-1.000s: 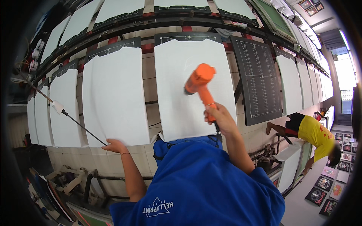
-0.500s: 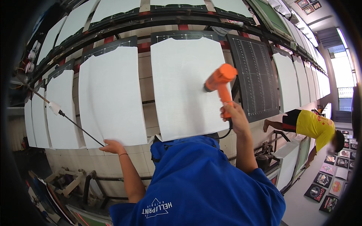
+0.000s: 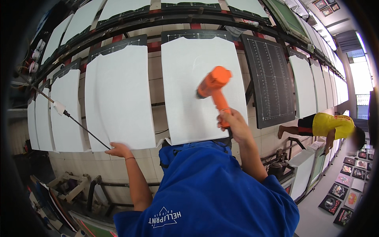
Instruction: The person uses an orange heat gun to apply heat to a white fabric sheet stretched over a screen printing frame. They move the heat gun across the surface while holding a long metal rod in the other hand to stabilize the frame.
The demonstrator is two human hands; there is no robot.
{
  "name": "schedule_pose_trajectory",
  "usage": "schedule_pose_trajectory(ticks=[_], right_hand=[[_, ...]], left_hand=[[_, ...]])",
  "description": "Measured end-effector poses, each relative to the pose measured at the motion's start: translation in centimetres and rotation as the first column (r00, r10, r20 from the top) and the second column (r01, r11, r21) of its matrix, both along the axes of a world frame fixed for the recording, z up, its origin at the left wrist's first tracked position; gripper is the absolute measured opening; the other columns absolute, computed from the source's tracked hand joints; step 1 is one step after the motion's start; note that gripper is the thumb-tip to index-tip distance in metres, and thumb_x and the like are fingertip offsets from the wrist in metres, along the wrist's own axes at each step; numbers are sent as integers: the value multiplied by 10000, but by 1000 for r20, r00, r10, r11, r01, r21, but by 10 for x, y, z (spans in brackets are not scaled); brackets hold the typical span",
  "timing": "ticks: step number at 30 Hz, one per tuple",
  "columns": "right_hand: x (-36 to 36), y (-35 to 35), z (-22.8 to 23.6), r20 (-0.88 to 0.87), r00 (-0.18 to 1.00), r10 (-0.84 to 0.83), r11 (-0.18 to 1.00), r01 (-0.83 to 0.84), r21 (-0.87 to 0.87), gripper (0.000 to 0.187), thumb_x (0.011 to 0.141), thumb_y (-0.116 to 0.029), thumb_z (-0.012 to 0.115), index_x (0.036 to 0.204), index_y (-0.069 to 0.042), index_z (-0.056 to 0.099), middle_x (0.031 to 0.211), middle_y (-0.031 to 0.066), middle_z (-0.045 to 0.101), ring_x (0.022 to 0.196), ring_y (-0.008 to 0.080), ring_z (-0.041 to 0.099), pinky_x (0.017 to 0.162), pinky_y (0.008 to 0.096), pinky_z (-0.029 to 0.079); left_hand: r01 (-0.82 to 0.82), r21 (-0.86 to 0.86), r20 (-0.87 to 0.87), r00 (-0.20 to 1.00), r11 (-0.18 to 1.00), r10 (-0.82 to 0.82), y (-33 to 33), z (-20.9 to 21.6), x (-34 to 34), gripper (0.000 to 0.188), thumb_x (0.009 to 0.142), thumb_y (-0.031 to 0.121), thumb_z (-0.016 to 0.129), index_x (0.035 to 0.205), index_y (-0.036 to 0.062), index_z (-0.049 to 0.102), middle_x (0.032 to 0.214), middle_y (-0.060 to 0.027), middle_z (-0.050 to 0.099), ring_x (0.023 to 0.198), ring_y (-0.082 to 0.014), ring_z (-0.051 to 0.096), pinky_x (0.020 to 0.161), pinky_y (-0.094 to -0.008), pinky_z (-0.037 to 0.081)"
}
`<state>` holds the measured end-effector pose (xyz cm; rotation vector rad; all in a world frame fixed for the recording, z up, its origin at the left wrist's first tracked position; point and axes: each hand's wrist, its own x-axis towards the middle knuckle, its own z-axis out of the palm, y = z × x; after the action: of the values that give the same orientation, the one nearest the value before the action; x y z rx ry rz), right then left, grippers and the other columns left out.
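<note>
My right hand (image 3: pixel 238 125) is wrapped around the handle of an orange heat gun (image 3: pixel 216 83). The gun's dark nozzle points left, over a white fabric panel (image 3: pixel 181 75) laid on a black board in front of me. Lower left, my left hand (image 3: pixel 119 150) is closed on a taut black cord (image 3: pixel 89 131) at the near edge of another white panel (image 3: pixel 120 91). That cord runs up to the far left, with a white connector (image 3: pixel 59 108) partway along it. The fingers partly hide the cord where it is gripped.
To the right of the middle panel lies a bare black board with white markings (image 3: pixel 268 79). More white panels (image 3: pixel 65 110) line both sides, and a dark rail (image 3: pixel 173 15) crosses behind them. A co-worker in a yellow shirt (image 3: pixel 329 124) bends over at the right.
My right hand has swung the heat gun to the left across the middle panel. My left hand stays on the cord. The co-worker's arm and head have shifted.
</note>
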<state>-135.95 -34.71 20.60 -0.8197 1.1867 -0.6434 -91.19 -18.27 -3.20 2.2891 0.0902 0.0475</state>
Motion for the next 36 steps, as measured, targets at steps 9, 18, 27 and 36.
schedule_pose_trajectory(ticks=[9,18,27,36], right_hand=[[23,3,-6,15,993,121,992,-121,27,294,937,-296,618,1033,-26,552,804,28,598,682,104,601,573,248,462],[-86,7,0,-109,944,-313,948,302,-105,360,963,-296,604,1161,-2,544,794,26,591,681,109,594,558,233,449],[-33,12,6,-52,993,-107,994,106,-21,389,957,-327,606,1171,-8,542,796,14,581,672,101,594,554,226,446],[31,13,0,54,984,172,983,-175,58,306,941,-297,616,1046,-18,542,804,27,583,688,107,589,572,245,452]], left_hand=[[20,-34,-6,1000,999,-20,-3,2,-3,730,1014,316,422,1481,-133,86,1456,-377,257,1297,-478,409,1092,-486,383],[-27,-23,-35,999,999,26,-3,4,-4,708,1015,301,430,1482,-120,103,1429,-369,290,1277,-472,423,1074,-499,388],[-15,4,14,1000,1000,15,2,-5,2,708,1014,301,431,1476,-128,110,1434,-364,290,1287,-469,409,1083,-502,372],[14,-21,19,1000,1000,-13,1,-5,4,718,1011,300,426,1468,-149,103,1464,-377,249,1324,-482,372,1114,-488,353]])
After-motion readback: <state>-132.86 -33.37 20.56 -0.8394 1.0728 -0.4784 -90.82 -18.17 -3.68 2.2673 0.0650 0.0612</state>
